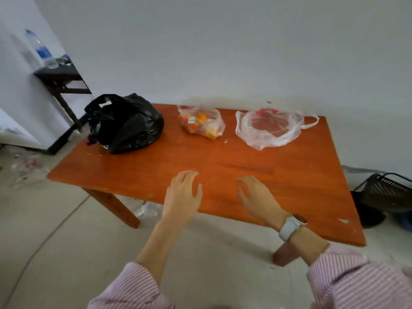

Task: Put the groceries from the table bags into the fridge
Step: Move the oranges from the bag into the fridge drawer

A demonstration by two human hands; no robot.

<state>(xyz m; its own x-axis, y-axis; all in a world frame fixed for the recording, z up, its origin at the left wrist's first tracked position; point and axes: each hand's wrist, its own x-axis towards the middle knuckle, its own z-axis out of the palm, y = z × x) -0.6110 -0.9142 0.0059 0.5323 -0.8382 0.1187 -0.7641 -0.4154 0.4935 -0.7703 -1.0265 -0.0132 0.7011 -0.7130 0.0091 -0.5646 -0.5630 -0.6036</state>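
Fingers, left hand: spread and loosely curved, nothing held, poised over the near worktop
Fingers, right hand: spread, nothing held, beside the left hand
Black bag: far left of worktop, contents hidden
Fruit bag: far middle, clear, orange and red produce visible
Clear bag: far right, apparently emptied
Fridge: not identified in view
Step judged: reach for a bag
Next move: forward reach required, handles to be gathered

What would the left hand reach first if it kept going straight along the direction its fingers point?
Probably the clear plastic bag of orange and red produce; the left hand points across bare orange wooden table toward it, though depth is uncertain.
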